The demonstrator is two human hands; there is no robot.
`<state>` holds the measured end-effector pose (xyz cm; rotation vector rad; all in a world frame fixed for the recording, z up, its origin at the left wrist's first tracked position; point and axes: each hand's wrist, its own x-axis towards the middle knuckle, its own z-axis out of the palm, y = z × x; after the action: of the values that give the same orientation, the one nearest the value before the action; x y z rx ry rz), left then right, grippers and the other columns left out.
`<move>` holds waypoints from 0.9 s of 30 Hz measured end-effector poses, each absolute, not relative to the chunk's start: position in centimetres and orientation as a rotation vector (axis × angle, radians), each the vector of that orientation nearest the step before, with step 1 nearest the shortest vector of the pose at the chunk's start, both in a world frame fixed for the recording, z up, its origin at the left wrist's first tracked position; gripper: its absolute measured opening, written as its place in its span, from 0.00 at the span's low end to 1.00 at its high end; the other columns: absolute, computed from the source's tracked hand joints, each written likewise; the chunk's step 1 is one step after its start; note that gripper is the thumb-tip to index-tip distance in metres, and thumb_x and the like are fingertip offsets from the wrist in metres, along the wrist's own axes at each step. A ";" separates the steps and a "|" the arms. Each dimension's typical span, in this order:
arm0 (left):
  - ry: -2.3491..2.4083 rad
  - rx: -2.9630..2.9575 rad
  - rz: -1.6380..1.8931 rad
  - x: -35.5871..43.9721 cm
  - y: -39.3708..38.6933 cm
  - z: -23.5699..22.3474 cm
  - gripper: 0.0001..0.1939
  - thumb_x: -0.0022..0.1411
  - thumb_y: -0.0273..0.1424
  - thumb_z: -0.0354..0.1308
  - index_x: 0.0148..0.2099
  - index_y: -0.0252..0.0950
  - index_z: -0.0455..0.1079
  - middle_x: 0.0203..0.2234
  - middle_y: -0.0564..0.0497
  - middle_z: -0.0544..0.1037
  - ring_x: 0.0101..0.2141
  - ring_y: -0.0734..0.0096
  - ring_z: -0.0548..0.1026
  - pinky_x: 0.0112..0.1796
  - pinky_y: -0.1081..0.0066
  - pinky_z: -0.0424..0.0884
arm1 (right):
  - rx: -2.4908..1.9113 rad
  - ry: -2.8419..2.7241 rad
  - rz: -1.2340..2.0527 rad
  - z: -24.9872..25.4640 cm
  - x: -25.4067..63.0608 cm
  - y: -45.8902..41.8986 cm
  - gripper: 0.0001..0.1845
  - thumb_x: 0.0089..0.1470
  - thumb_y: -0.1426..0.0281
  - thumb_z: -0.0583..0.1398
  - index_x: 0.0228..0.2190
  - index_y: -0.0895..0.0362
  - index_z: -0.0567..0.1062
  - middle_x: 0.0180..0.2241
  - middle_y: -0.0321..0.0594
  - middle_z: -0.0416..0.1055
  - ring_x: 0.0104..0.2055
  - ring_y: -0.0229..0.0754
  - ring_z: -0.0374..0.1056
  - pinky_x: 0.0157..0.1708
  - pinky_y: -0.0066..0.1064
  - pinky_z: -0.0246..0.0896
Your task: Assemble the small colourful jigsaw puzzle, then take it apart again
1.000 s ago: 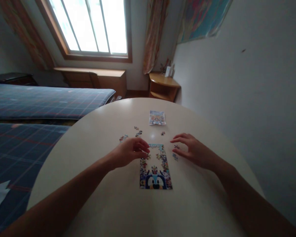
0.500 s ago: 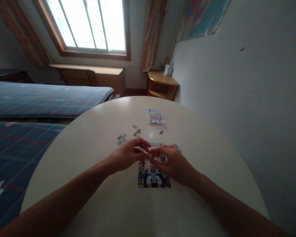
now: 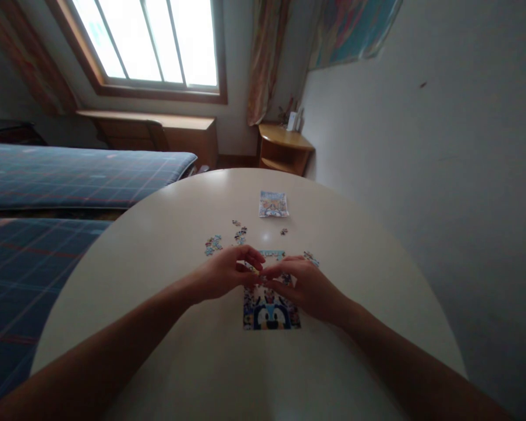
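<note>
A partly assembled jigsaw puzzle [image 3: 269,318] lies on the table, with a blue cartoon dog's face along its near edge. Over its upper middle, my left hand [image 3: 228,270] and my right hand [image 3: 304,286] meet at the fingertips. Both hands are closed in a pinch on a small jigsaw piece, mostly hidden by the fingers. My hands also cover part of the puzzle's middle. Loose jigsaw pieces [image 3: 213,244] lie beyond my left hand, with more pieces [image 3: 241,235] nearer the centre. Other pieces [image 3: 310,258] are just past my right hand.
A small printed picture sheet [image 3: 273,204] rests toward the far side of the round white table [image 3: 179,222]. One loose piece or small clump [image 3: 284,231] sits before it. A plaid-covered bed [image 3: 92,175] stands left; a wall [image 3: 421,175] rises on the right.
The view has shifted slightly, moving everything a little left and up. My hands stay together over the puzzle, with only small finger movements.
</note>
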<state>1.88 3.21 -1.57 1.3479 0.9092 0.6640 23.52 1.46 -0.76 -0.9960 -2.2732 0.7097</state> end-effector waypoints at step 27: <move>1.153 2.349 0.265 -0.8 3.1 0.6 0.18 0.56 0.40 0.65 0.48 0.41 0.72 0.43 0.49 0.74 0.41 0.62 0.73 0.40 0.68 0.66 | -1.382 -2.159 0.597 -1.1 20.9 0.7 0.08 0.50 0.74 0.64 0.32 0.50 0.82 0.33 0.35 0.80 0.39 0.44 0.73 0.49 0.43 0.57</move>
<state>-0.76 3.08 0.56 2.3487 1.1526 0.2652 20.90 0.68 -1.07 -1.3824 -2.1587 0.5973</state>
